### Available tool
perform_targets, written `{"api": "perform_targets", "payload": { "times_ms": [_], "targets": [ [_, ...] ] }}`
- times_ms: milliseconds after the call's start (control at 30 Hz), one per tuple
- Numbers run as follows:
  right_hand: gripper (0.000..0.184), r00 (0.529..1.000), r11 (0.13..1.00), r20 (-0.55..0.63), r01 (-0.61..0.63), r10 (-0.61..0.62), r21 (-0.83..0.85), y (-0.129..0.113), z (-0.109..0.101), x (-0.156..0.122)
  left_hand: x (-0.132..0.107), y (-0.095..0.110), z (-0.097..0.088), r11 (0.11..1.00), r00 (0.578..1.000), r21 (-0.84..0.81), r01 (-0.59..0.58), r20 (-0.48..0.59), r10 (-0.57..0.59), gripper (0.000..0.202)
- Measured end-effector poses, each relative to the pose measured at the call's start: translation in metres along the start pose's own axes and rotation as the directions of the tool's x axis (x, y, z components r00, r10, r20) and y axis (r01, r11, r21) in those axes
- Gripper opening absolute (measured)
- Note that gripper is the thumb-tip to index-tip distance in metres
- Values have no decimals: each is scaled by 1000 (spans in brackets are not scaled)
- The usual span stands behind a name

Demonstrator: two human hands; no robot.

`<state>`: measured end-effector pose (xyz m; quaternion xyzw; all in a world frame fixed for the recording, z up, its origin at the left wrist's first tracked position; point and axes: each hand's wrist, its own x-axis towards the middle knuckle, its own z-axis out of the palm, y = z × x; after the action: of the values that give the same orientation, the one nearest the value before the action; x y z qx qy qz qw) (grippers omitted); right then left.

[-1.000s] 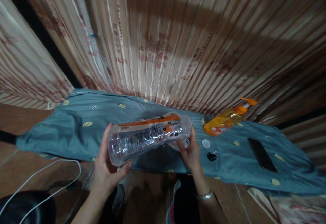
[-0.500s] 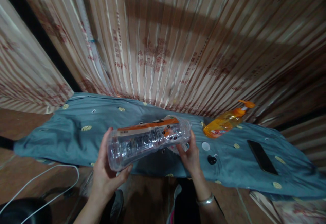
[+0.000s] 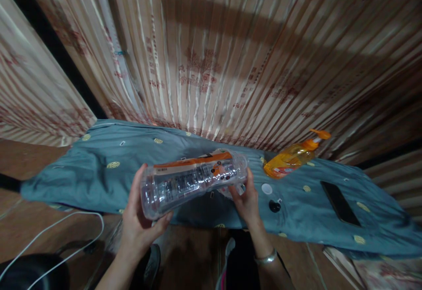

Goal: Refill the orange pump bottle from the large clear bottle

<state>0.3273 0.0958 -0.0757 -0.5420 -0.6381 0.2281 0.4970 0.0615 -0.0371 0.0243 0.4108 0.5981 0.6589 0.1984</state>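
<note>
A clear plastic bottle (image 3: 194, 183) with an orange printed label lies nearly sideways in the air between my hands, over the cloth. My left hand (image 3: 140, 219) grips its wide end, thumb below and fingers around the far side. At the narrower end, my right hand (image 3: 245, 197) holds the bottle, its fingers partly hidden behind it. Something pale and crumpled shows beneath that end, too obscured to name. Just right of my right hand, a white round disc (image 3: 267, 189) and a small black object (image 3: 274, 206) lie on the cloth.
A yellow pump bottle (image 3: 290, 160) leans at the back right of the blue-green cloth (image 3: 99, 184). Farther right lies a dark phone (image 3: 340, 203). Pleated curtains (image 3: 204, 61) hang behind. A white cable (image 3: 99, 224) loops at the lower left.
Both hands keep hold of the bottle, which stays almost in place. The view has shifted very slightly.
</note>
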Motion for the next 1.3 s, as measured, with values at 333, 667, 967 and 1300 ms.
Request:
{"api": "perform_targets", "payload": {
  "times_ms": [333,667,967,1300],
  "targets": [
    [82,999,999,5,38,-38,0,-1,-2,1,2,-4,-2,998,999,36,-47,5,47,112],
    [81,999,999,-5,37,-37,4,-1,-1,1,1,-2,-1,999,1000,25,-30,3,30,114],
    [81,1000,1000,13,20,-21,11,-4,-3,2,2,2,1,1000,1000,19,-15,-3,15,114],
    [79,999,999,0,39,-39,-9,-4,-3,2,1,0,1,999,999,19,-35,-7,36,113]
  ]
}}
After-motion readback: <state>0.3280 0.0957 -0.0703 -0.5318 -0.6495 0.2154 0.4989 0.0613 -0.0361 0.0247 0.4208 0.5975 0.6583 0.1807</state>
